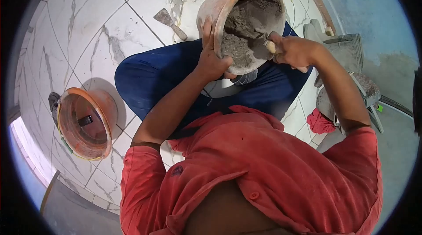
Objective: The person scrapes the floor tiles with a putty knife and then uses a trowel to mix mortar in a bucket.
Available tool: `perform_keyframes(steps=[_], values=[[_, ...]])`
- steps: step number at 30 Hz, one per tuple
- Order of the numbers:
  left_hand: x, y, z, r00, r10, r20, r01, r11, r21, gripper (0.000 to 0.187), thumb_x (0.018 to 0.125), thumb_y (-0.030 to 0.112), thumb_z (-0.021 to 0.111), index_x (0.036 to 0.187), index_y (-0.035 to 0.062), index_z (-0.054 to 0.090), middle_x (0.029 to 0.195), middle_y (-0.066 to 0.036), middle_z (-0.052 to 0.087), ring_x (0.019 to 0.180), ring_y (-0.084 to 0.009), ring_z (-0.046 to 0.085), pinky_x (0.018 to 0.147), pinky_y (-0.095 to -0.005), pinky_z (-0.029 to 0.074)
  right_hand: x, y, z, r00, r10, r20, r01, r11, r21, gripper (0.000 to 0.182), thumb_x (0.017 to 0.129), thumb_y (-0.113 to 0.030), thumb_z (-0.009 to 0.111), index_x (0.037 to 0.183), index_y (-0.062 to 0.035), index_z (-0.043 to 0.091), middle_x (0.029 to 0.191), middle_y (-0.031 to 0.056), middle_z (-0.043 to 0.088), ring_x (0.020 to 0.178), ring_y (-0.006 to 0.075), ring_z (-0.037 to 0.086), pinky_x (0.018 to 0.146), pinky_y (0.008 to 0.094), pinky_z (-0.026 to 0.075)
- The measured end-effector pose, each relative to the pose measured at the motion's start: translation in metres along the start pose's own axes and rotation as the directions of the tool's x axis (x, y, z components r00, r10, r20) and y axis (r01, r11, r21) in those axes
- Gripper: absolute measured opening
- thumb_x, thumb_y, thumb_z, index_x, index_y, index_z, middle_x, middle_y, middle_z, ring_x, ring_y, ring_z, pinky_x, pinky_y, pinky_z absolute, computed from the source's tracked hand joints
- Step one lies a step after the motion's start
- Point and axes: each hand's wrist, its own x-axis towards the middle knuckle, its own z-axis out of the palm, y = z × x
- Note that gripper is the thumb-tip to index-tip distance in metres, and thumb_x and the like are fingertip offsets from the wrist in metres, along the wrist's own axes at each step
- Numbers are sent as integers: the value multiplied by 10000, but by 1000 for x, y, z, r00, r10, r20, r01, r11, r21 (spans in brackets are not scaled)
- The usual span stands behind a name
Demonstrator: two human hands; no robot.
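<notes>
A tilted bucket point(210, 10) rests at my crossed legs, its mouth turned toward me. Wet grey mortar point(239, 48) lies inside it. My left hand point(212, 59) grips the bucket's rim on the left side. At the right side of the mouth, my right hand point(292, 51) is closed around the pale handle of a tool point(271, 47); the tool's blade is largely hidden in the mortar and shadow.
A scraper point(169, 22) lies on the marble-patterned tiles point(136, 33) left of the bucket. An orange bucket point(110, 107) with a dark object inside stands at the left. Grey-stained items point(347, 52) and a red cloth point(321, 121) are at the right.
</notes>
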Motion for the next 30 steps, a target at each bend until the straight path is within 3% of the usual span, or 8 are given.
perform_keyframes(steps=[6,12,18,20,23,24,26,30], values=[[4,-3,-2,999,49,20,-52,986,158,1092,613,99,593,1546,59,28,1570,-185,65,1464,-345,174,1175,-416,255,20,16,19,969,-223,-109,229,972,54,455,906,-252,523,1280,-7,438,965,204,651,822,362,651,781,418,504],[2,-3,1,999,12,38,-14,999,42,1051,618,108,611,1536,33,104,1580,-213,45,1482,-396,68,1197,-444,171,24,-13,-2,961,-78,265,26,981,194,570,955,-343,467,1400,4,386,1199,266,601,1087,380,614,958,424,455],[-3,-4,6,997,69,24,-72,984,166,1029,642,56,630,1531,22,114,1570,-306,27,1468,-479,22,1189,-511,126,63,-23,27,925,-167,341,339,769,-542,329,953,-133,425,1221,-4,566,1033,232,652,919,342,683,807,432,542],[-8,-5,9,986,165,28,-167,963,209,1038,634,58,640,1526,6,113,1563,-321,22,1468,-479,26,1188,-518,125,55,-48,17,939,280,199,-261,958,-116,325,927,-111,469,1209,-5,592,1063,230,655,971,319,682,834,373,551],[-3,-1,2,986,163,38,-167,966,199,1042,628,31,643,1521,-10,108,1562,-317,32,1469,-473,32,1192,-494,138,148,86,92,905,-349,244,275,917,290,424,913,-137,508,1329,-57,519,1024,217,666,847,297,702,719,347,585],[-5,-3,0,983,176,57,-184,965,188,1042,628,31,643,1521,-10,108,1562,-317,32,1469,-473,32,1192,-494,138,163,108,79,698,-658,281,716,646,-266,515,940,-235,521,1431,-148,393,917,144,670,636,226,667,561,337,570],[7,-19,-4,938,347,-16,-342,932,119,1006,635,76,694,1496,-40,186,1529,-367,91,1444,-527,49,1167,-588,125,81,10,-12,922,69,382,-207,920,333,511,967,-312,494,1445,-201,354,844,115,638,527,196,610,480,333,542],[-7,-6,3,994,107,-25,-106,993,44,1071,616,65,730,1524,33,163,1574,-271,56,1451,-514,27,1173,-565,162,50,17,-18,928,13,372,-149,929,339,494,974,-337,467,1427,-164,370,827,114,623,524,170,596,501,303,549]])
